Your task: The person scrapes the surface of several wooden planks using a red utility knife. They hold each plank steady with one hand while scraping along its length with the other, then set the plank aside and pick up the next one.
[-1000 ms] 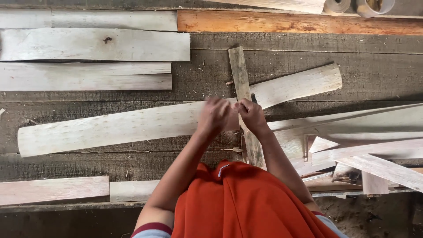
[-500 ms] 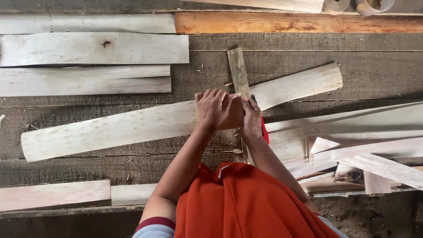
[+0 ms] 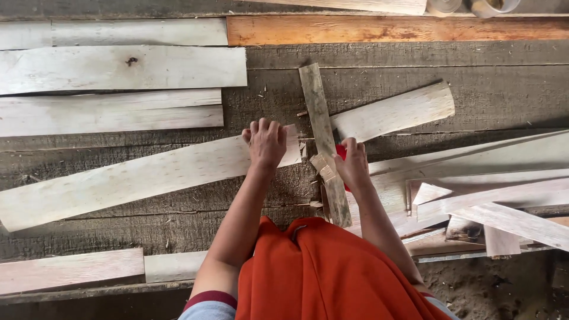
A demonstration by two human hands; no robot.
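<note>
Pale offcuts (image 3: 504, 195) crowd right hand (image 3: 354, 166); left hand (image 3: 267, 142) presses plank (image 3: 136, 181).

red thing (image 3: 341, 152) mostly tucked behind the right hand (image 3: 354, 166) so no clue what it is, long pale board (image 3: 142, 178) end covered by the left hand (image 3: 267, 143), two round cans (image 3: 474, 6) chopped off at the top edge, plank pile (image 3: 504, 201) running off the right side
</note>
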